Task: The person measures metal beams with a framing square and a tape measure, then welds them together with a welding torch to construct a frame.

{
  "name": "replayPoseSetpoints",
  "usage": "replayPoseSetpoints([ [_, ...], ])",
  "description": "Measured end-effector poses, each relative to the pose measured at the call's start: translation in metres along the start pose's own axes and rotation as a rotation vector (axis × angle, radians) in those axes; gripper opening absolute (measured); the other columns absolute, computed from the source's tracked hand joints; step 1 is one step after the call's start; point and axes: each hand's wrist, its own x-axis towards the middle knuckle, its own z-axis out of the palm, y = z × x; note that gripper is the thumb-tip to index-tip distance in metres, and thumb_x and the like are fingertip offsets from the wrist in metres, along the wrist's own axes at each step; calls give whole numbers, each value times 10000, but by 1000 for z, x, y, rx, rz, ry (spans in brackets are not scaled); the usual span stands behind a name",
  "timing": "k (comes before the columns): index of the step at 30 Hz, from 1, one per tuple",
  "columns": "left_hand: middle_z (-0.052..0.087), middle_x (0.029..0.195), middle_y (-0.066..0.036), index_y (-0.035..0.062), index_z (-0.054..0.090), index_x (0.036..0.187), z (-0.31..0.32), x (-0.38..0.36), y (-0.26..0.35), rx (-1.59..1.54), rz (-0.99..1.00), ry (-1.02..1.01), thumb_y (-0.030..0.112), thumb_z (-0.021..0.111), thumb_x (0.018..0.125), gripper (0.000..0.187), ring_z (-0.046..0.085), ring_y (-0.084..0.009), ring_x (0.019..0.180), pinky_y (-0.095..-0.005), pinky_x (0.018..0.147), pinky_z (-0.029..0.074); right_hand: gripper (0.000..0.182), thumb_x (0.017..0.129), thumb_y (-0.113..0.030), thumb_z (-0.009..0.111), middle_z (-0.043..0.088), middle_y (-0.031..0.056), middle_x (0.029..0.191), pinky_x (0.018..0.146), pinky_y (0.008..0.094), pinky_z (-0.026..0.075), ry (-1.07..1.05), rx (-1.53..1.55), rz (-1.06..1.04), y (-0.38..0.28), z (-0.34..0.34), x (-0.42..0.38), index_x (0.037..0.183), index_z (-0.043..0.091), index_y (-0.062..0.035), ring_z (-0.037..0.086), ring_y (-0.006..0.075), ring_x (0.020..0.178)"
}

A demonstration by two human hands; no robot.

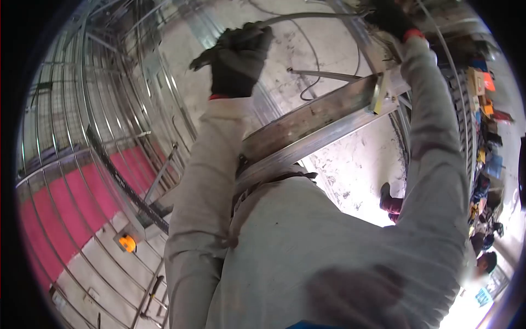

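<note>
My left hand (238, 61), in a dark glove with a red cuff edge, is closed around one end of a grey flexible tube (312, 16). The tube arches across the top of the view to my right hand (390, 21). That hand wears a similar dark glove, and its fingers look closed on the tube, though they are dark and partly cut off at the upper edge. Below and between my hands, a steel channel beam (318, 122) runs diagonally in front of my body. A yellowish metal bracket (378, 94) sits across its right end.
Thin metal rods (63, 137) form a grid on the left, over a pink panel (71, 214). An orange item (127, 243) lies low on the left. A thin cable (315, 60) curls on the floor ahead. Boxes (476, 82) and a person (485, 262) are at the right.
</note>
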Motion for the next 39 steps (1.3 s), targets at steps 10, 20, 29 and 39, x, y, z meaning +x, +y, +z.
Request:
replayPoseSetpoints([
  [10, 698, 1171, -174, 37, 628, 1172, -107, 7, -40, -84, -125, 241, 405, 397, 1067, 446, 620, -349, 1143, -533, 982, 497, 382, 819, -199, 726, 708, 68, 1134, 899, 452, 524, -120, 165, -291, -221, 93, 6, 1191, 653, -148, 681, 324, 1043],
  [20, 657, 1249, -155, 54, 545, 1425, 25, -99, 0, 1070, -226, 490, 422, 488, 1073, 512, 658, -257, 1123, -410, 1000, 531, 172, 848, -290, 663, 739, 82, 896, 784, 465, 580, -253, -48, -434, -177, 186, 74, 953, 712, -162, 731, 313, 880],
  [29, 681, 1242, -203, -61, 503, 1410, 119, -357, 61, 1631, 651, 1041, 303, 372, 1130, 478, 685, -302, 1139, -423, 995, 565, 190, 870, -319, 666, 738, 102, 960, 742, 494, 565, -413, -386, -430, -84, 292, 121, 996, 725, -189, 728, 340, 925],
  [39, 710, 1123, -162, -40, 575, 1339, 126, -575, 11, 1272, 1489, 1670, 243, 513, 1079, 389, 712, -247, 1027, -360, 896, 585, 386, 1037, -289, 405, 654, 172, 1328, 982, 514, 530, -784, -640, -538, -31, 300, 179, 1269, 648, -97, 626, 385, 1224],
])
